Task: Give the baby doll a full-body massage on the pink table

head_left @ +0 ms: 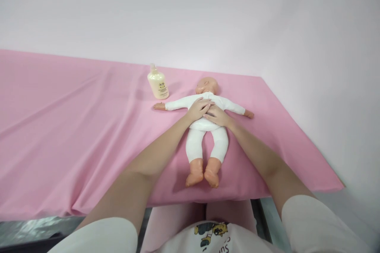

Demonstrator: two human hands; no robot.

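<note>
A baby doll (pixel 199 124) in a white suit lies stretched out on the pink cloth, its head turned to the side and its feet toward me. Both its arms are spread wide. My left hand (pixel 198 109) rests flat on the doll's torso, fingers extended. Against it lies my right hand (pixel 217 115), also flat on the torso, with the fingertips of the two hands meeting and partly overlapping. Neither hand grasps anything. Beyond the doll's outstretched arm on the left stands a pale yellow lotion bottle (pixel 158 85) with a clear top.
The pink cloth (pixel 74 126) covers the table and has folds on the left. Its right edge slants toward me. White walls (pixel 118 16) rise behind and to the right. My lap and white printed shirt (pixel 237 239) are below the front edge.
</note>
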